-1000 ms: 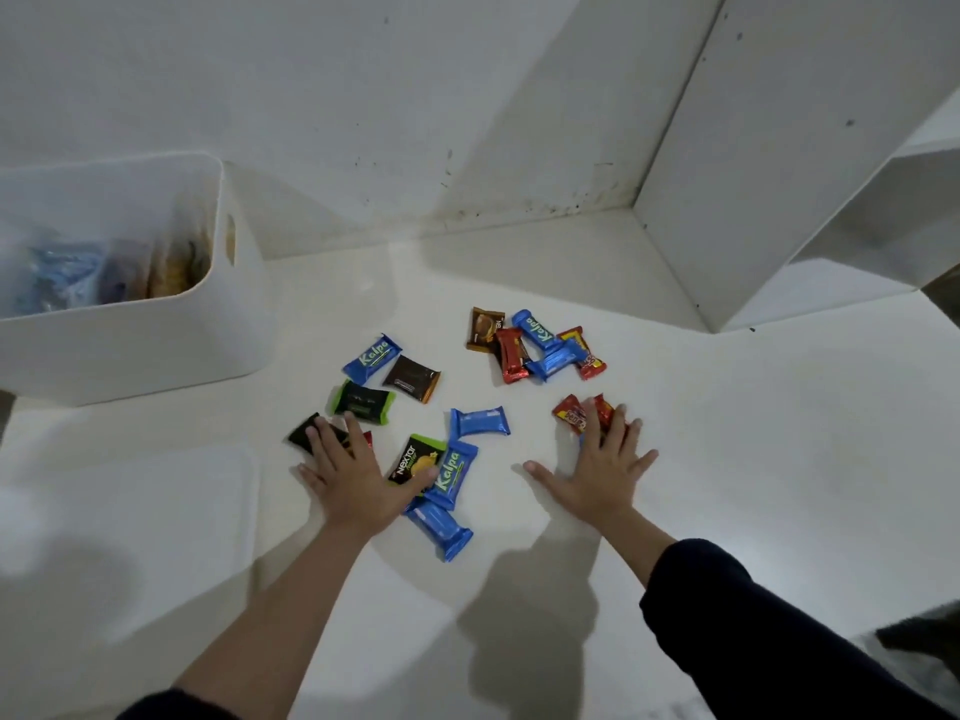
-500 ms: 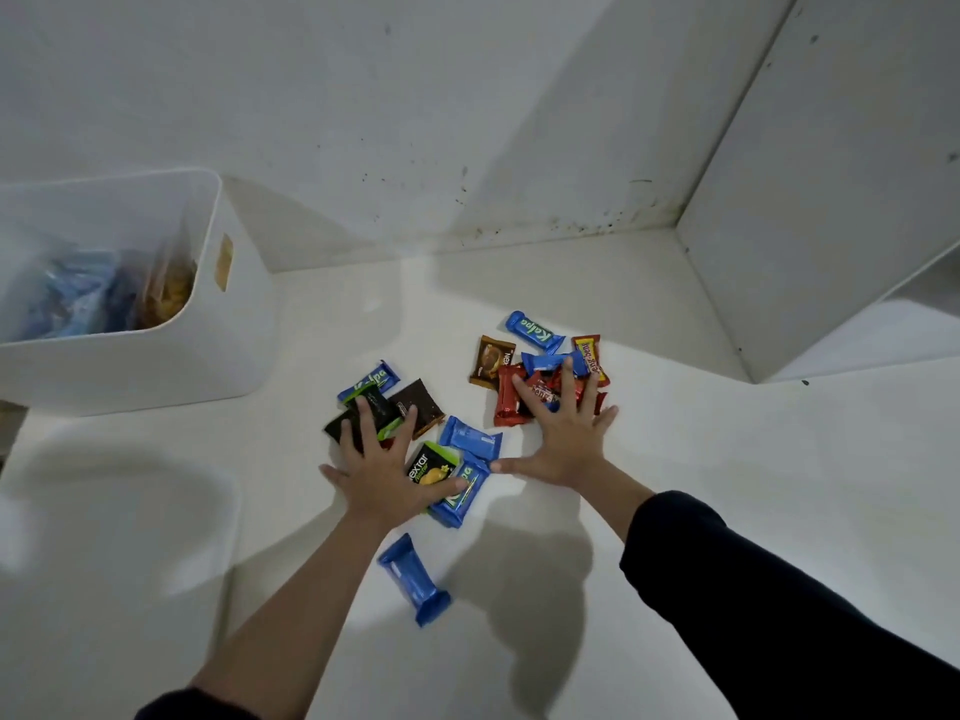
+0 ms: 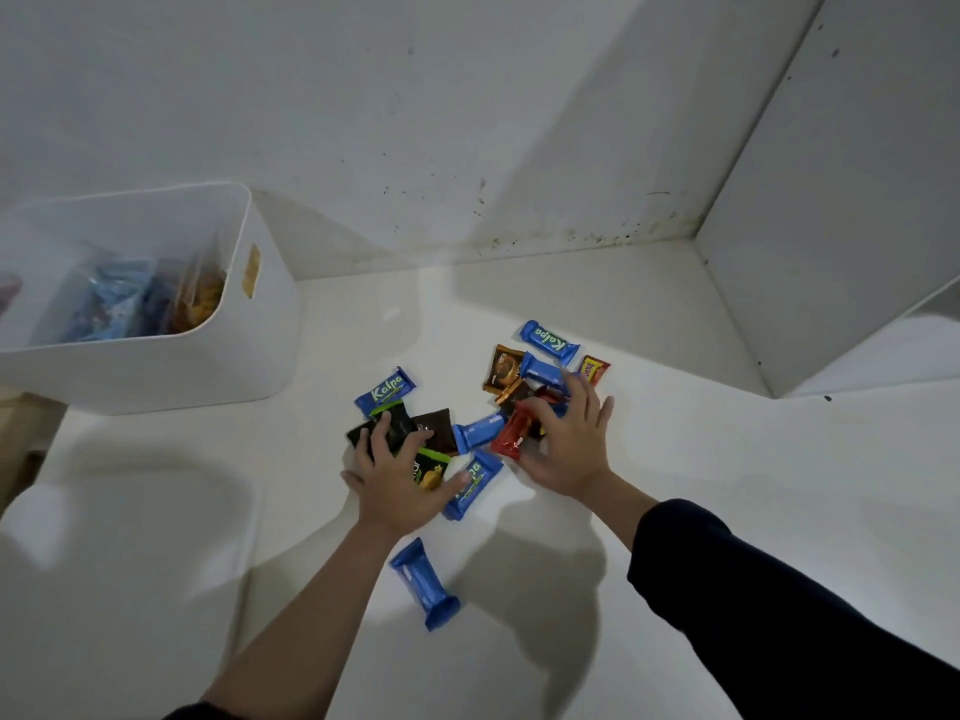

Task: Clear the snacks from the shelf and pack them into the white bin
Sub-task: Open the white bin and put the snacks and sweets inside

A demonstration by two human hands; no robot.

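Several small snack packets lie bunched on the white shelf (image 3: 701,485). My left hand (image 3: 395,475) presses flat with spread fingers on the black and green packets (image 3: 400,426), its thumb against a blue Kalpa packet (image 3: 470,483). My right hand (image 3: 569,441) curls its index finger and thumb round a red packet (image 3: 511,433), which tilts up off the pile. Beyond it lie a brown packet (image 3: 503,367), another blue Kalpa packet (image 3: 549,343) and a yellow-red one (image 3: 594,367). One blue packet (image 3: 423,582) lies alone near my left forearm. The white bin (image 3: 156,371) stands at the left, holding bagged snacks.
A white upright panel (image 3: 831,200) closes the shelf on the right. The stained back wall (image 3: 467,148) runs behind the pile. The bin's handle slot (image 3: 251,270) faces the snacks.
Both hands have swept the scattered packets inward into a tighter pile. My right hand has curled round the red packet and tipped it up. One blue packet was left behind near my forearm.
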